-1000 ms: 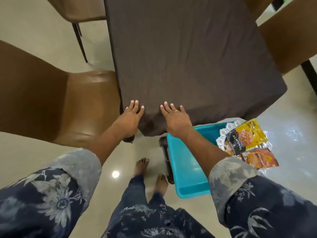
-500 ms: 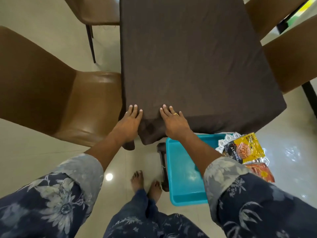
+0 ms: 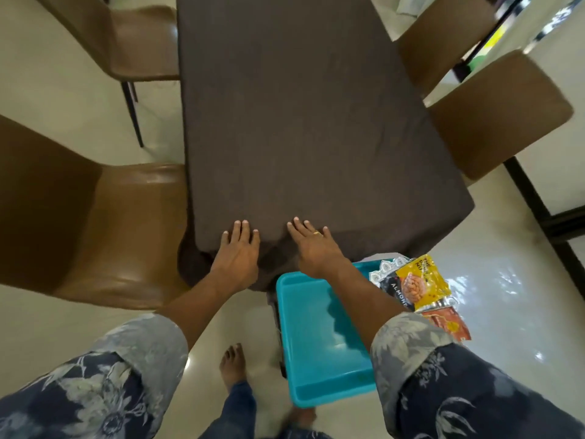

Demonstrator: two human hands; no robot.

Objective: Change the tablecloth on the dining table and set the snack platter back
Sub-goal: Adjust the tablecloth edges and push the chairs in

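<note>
A dark brown tablecloth point(image 3: 300, 122) covers the whole dining table and hangs over its near edge. My left hand point(image 3: 237, 255) lies flat on the cloth at the near left corner, fingers spread. My right hand point(image 3: 311, 248), with a ring on it, rests flat on the cloth's near edge a little to the right. Neither hand grips anything. Below the table's near edge sits a turquoise tray point(image 3: 316, 337), on a low dark stand. Several snack packets point(image 3: 414, 285), one yellow and labelled almonds, lie at its right side.
Brown chairs stand around the table: one close at the left point(image 3: 95, 223), one at the far left point(image 3: 133, 36), two at the right point(image 3: 497, 115). My bare feet point(image 3: 232, 365) stand on a glossy cream floor beside the tray.
My view has tilted up and shows more of the table. Both hands have slid slightly forward on the cloth's near edge, staying flat.
</note>
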